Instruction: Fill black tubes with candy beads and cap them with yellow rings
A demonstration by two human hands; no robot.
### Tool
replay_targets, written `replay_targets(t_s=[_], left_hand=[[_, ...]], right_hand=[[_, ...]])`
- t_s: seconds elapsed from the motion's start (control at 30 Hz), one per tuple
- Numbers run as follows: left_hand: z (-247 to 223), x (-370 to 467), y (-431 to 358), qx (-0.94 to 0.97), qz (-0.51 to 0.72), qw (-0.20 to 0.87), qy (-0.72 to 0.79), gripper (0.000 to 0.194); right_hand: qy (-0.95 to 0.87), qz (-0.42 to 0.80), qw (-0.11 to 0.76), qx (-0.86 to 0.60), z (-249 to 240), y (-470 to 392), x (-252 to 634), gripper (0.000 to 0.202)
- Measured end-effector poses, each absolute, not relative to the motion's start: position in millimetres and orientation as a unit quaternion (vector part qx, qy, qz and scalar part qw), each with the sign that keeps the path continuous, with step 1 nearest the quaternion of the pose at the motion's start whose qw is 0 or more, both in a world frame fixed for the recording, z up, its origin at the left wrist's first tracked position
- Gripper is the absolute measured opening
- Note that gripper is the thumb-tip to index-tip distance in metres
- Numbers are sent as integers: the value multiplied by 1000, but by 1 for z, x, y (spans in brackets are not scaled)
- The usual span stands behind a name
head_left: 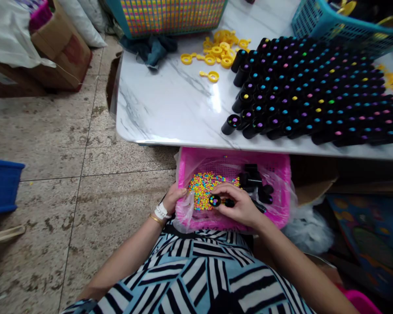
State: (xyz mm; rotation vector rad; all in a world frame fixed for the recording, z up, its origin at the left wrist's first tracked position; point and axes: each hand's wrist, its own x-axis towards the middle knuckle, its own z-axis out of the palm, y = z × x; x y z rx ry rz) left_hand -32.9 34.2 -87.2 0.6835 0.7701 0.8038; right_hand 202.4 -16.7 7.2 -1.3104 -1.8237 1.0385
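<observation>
A pink basket (284, 174) lined with clear plastic sits in front of my body, just below the table edge. Its left side is gripped by my left hand (173, 198), the thumb over the rim. Over the middle of the basket, my right hand (240, 207) has its fingers closed around a small black tube (215, 200); coloured beads show at its open end. Small multicoloured beads (199, 187) cover the basket's left part. Several black tubes (252, 179) lie loose on the right, partly behind the right hand.
On the marble-patterned table (170, 104) stand rows of black tubes (301, 91) with coloured beads in their tops. Behind them are yellow ring pieces (219, 50), a dark cloth (152, 50), a teal basket (173, 19) and a blue basket (347, 28). Cardboard boxes (60, 48) stand left.
</observation>
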Motion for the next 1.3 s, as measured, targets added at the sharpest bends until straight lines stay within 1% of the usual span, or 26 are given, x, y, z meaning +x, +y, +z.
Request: replay_targets(t_s=[0.1, 0.23, 0.33, 0.43, 0.53, 0.6, 0.63, 0.73, 0.87, 1.03, 1.1, 1.23, 1.3], left_hand=[[-89, -35, 33, 320, 370, 787, 376, 52], [-86, -38, 34, 331, 374, 779, 379, 50], [-82, -39, 36, 331, 368, 781, 382, 50], [-79, -38, 36, 326, 370, 782, 381, 52], [-76, -37, 36, 321, 385, 780, 375, 55], [-76, -37, 36, 324, 388, 781, 367, 58], [-77, -37, 37, 326, 388, 782, 363, 58], [-80, -37, 37, 326, 385, 784, 363, 55], [-85, -37, 36, 327, 385, 784, 360, 54], [-78, -36, 37, 327, 381, 786, 361, 58], [-74, -36, 37, 323, 381, 782, 373, 57], [-74, -38, 37, 313, 370, 781, 393, 55], [-75, -40, 37, 311, 374, 778, 397, 53]], right_hand=[[-691, 321, 386, -521, 21, -10, 199, 29], [-610, 153, 498, -597, 43, 9, 199, 30], [-563, 45, 515, -645, 60, 25, 200, 29], [-602, -18, 498, -624, 70, 31, 199, 35], [-725, -26, 432, -536, 68, 27, 199, 49], [-772, -29, 390, -502, 62, 22, 202, 53], [-773, -32, 384, -503, 58, 20, 205, 53], [-739, -28, 413, -531, 53, 16, 213, 51], [-715, -50, 452, -531, 59, 16, 212, 47], [-597, -53, 495, -629, 68, 35, 196, 32], [-570, -66, 486, -659, 68, 48, 192, 27], [-576, -106, 437, -682, 63, 69, 191, 16], [-586, -107, 426, -680, 62, 72, 191, 17]])
